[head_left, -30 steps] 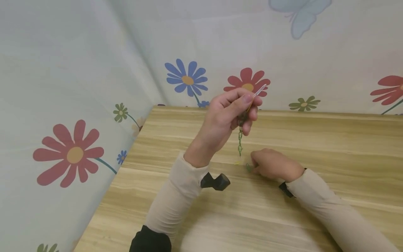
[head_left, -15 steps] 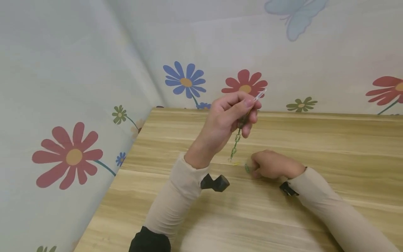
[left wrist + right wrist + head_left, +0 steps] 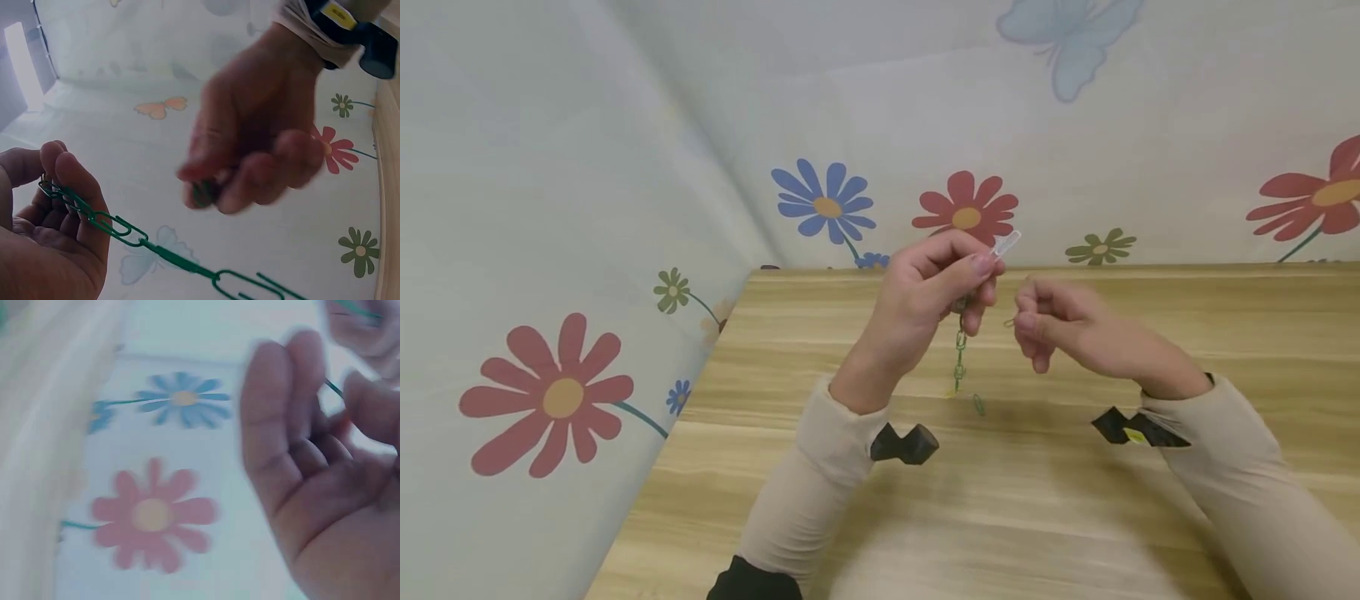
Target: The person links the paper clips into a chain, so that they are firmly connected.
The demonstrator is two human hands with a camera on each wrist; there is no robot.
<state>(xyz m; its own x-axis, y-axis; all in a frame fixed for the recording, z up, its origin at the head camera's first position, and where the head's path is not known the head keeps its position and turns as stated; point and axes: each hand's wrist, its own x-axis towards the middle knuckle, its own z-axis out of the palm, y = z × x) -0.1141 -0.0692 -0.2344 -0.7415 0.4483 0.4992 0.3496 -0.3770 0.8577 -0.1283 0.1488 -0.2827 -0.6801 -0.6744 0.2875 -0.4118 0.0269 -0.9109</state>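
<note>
A pale wall covering (image 3: 850,100), printed with red, blue and green daisy-like flowers (image 3: 561,398) and a light-blue butterfly (image 3: 1075,42), rises along the far and left sides; the left wrist view adds a long white light (image 3: 25,65). A pale wood-grained tabletop (image 3: 1037,508) reaches to that covering at its far edge.

The person's right hand (image 3: 1075,329) has changed most: half a second ago it was down by the surface, and now it is raised to the right of the left hand (image 3: 917,308), apart from it. It pinches a small wire loop (image 3: 1009,323), probably a paper clip, its colour unclear, which suggests a piece gathered and brought near the chain. The left hand has stayed up, gripping a hanging chain of linked green wire paper clips (image 3: 178,257); a whitish wire clip (image 3: 1007,243) pokes out above its thumb.

A loose green oval paper clip (image 3: 978,405) now shows uncovered on the tabletop, just right of the chain's lower end. Whether the tiny yellow piece (image 3: 951,394) there hangs or lies cannot be told.
</note>
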